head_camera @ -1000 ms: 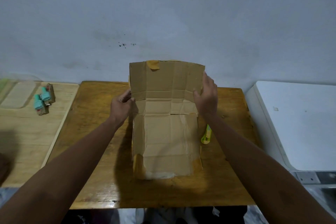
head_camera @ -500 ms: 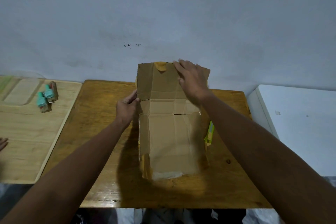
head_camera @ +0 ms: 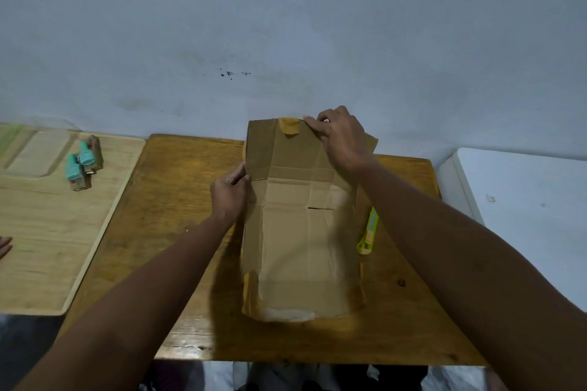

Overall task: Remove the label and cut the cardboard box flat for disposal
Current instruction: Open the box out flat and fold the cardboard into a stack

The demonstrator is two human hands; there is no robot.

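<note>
- Cardboard box (head_camera: 298, 238) lies opened on the table (head_camera: 178, 232), far flap upright.
- Left hand (head_camera: 229, 195) pinches the left edge; right hand (head_camera: 341, 136) grips the flap top — press along the crease.
- Utility knife (head_camera: 369, 232) beside the box.

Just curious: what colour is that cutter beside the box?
Bright yellow-green utility knife, seen in the head view.

Both forearms bare, no sleeves, rings or watch visible.

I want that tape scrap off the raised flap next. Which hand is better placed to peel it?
The right hand: its fingers rest on the flap's top edge beside the tape scrap. The left hand grips the cardboard box lower down, steadying it.
</note>
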